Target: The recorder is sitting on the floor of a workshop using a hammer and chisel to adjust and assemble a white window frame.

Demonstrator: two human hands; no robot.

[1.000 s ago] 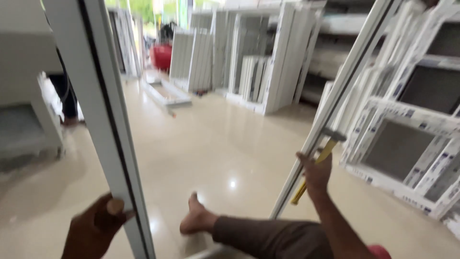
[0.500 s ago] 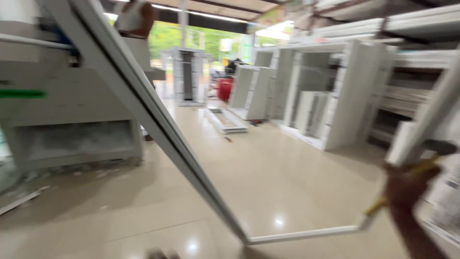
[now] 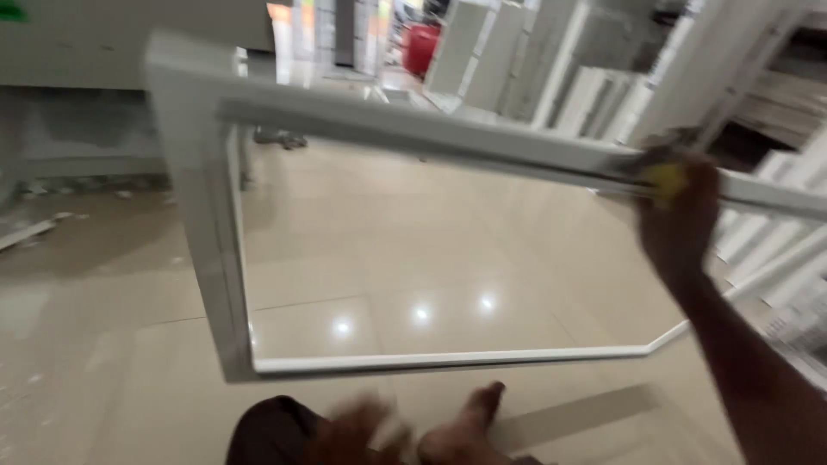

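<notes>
Head view looks down on a white window frame [image 3: 220,258] that the person holds up over a glossy tiled floor [image 3: 103,344]. Its lower rail hangs just above the person's bare foot [image 3: 465,430], and its upper rail slants across the picture from upper left to right. The right hand [image 3: 676,220] grips that upper rail near its right end; the fingers are wrapped around the rail together with a yellow-handled tool [image 3: 663,176], whose kind is too blurred to tell. The left hand [image 3: 357,430] is a smear at the bottom edge, just below the lower rail; I cannot tell whether its fingers are spread or closed, or whether they touch the frame.

As a judgement, the frame is mid-handling: it is lifted and carried by 1 hand, not set down or leaned anywhere. No glass shows in its opening, since the floor is seen plainly through it. More white frames [image 3: 534,60] stand stacked in the background, well apart.
</notes>
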